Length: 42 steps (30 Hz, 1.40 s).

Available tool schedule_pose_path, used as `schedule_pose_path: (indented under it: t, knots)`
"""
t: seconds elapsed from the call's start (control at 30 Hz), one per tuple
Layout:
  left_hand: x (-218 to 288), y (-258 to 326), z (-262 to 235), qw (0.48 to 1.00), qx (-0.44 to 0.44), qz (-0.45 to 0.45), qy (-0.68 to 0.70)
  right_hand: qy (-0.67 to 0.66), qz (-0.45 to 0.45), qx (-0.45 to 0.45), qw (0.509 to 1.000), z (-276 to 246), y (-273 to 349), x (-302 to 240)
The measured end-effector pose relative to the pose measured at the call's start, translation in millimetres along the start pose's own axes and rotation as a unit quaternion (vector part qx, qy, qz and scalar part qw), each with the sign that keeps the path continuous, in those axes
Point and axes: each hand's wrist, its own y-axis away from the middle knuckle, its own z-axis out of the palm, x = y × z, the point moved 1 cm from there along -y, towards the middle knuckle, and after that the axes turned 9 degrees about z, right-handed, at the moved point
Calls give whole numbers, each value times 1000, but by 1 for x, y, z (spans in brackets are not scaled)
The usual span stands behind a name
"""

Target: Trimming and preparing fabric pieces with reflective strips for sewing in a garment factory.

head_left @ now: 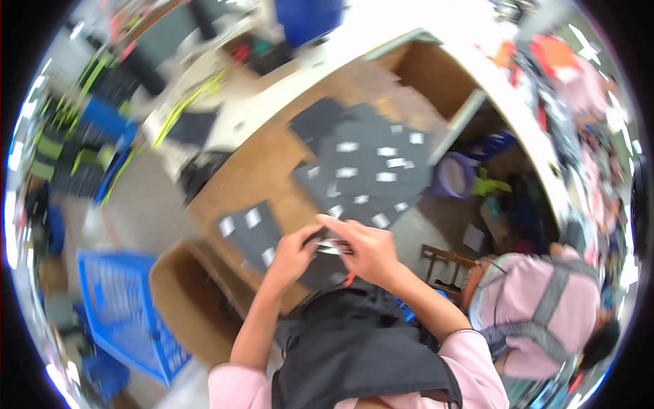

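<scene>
My left hand [291, 253] and my right hand [364, 249] meet at the near edge of a wooden table [262, 170]. Between them they hold small white labels [328, 245] over a dark grey fabric piece [320, 267]. A larger spread of dark fabric pieces [371, 163] with several white labels on them lies just beyond my hands. Another dark piece [248, 228] with white labels lies left of my left hand. The picture is blurred, so the grip's detail is unclear.
A blue plastic crate [116, 300] stands on the floor at lower left beside a brown box [187, 293]. A person in pink [545, 307] bends down at lower right. A purple tub [453, 176] sits under the table. Cluttered benches lie further off.
</scene>
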Motion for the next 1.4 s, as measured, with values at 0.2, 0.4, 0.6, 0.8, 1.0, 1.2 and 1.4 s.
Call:
schedule_pose_path:
  t: [0.2,0.4,0.6,0.8,1.0,1.2,1.4]
  knots:
    - [36,10,8,994,-59,-34,86,-39,56,-143,987,-24,11,20]
    - [39,7,38,951,-54,-98,287,-74,152,132,977,-41,69,4]
    - [33,23,43,946,-43,-125,296,31,85,105,990,-31,99,6]
    - [39,34,45,947,-9,-137,291,-41,106,112,987,-27,94,8]
    - [56,24,53,952,-47,-143,268,-552,334,104,757,-29,98,12]
    - [41,39,45,911,-28,-197,361,-110,109,129,979,-26,110,4]
    - [41,40,40,893,-51,-216,391,-61,48,149,986,-20,104,6]
